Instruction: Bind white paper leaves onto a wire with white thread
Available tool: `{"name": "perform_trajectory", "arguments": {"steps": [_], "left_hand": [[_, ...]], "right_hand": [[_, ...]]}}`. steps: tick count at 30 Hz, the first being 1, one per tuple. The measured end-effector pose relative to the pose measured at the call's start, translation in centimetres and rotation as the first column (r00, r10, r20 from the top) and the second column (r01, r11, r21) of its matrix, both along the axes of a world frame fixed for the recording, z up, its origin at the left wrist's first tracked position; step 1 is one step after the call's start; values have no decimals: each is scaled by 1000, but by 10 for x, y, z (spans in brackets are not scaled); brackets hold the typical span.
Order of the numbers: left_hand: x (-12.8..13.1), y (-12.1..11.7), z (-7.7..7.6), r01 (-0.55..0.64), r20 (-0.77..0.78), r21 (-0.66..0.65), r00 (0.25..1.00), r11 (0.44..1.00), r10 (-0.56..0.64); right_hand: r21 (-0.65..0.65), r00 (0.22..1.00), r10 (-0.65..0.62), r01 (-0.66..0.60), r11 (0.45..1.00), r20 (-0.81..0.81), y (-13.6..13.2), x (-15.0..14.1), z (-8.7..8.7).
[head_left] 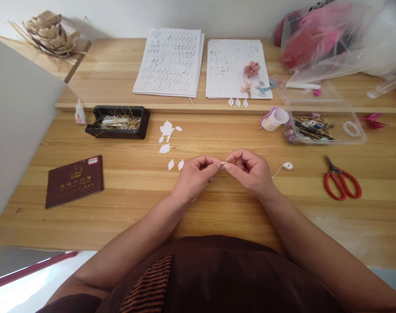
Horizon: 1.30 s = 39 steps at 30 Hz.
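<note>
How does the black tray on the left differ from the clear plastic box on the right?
The black tray is opaque, while the clear box is see-through. The black tray is also narrower from side to side than the clear box. The clear box has a clear lid folded back behind it; the black tray shows none. Both are open on top, with a jumble inside.

The background is closed off by a plain pale wall (185,15). A desk (129,176) of light brown, visibly grained wood is backed by a raised wooden ledge (108,69). The left side is bordered by a smooth grey panel (18,113). At the lower left, a dark red strip (31,270) is edged by bright white light, and the right desktop is marked by a soft, pale sheen.
</note>
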<state>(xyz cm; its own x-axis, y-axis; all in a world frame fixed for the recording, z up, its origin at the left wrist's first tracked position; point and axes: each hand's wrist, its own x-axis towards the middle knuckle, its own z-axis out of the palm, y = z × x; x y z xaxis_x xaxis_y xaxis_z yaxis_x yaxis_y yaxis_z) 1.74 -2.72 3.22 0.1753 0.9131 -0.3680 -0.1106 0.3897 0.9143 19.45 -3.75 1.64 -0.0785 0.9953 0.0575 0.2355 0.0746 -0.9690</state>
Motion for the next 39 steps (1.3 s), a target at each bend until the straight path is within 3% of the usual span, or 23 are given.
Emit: {"name": "perform_trajectory", "arguments": {"steps": [8, 27, 39], "left_hand": [[-1, 2, -2, -29, 57, -30, 998, 999, 30], [-1, 1, -3, -6, 35, 23, 999, 1000, 5], [1, 0, -6, -8, 23, 46, 1000, 999, 7]], "right_hand": [[34, 998, 2, -5, 999, 69, -1, -3, 5], [-19, 995, -43, 42, 999, -87, 2, -1, 3], [16, 997, -55, 55, 998, -46, 1, 1, -1]]}}
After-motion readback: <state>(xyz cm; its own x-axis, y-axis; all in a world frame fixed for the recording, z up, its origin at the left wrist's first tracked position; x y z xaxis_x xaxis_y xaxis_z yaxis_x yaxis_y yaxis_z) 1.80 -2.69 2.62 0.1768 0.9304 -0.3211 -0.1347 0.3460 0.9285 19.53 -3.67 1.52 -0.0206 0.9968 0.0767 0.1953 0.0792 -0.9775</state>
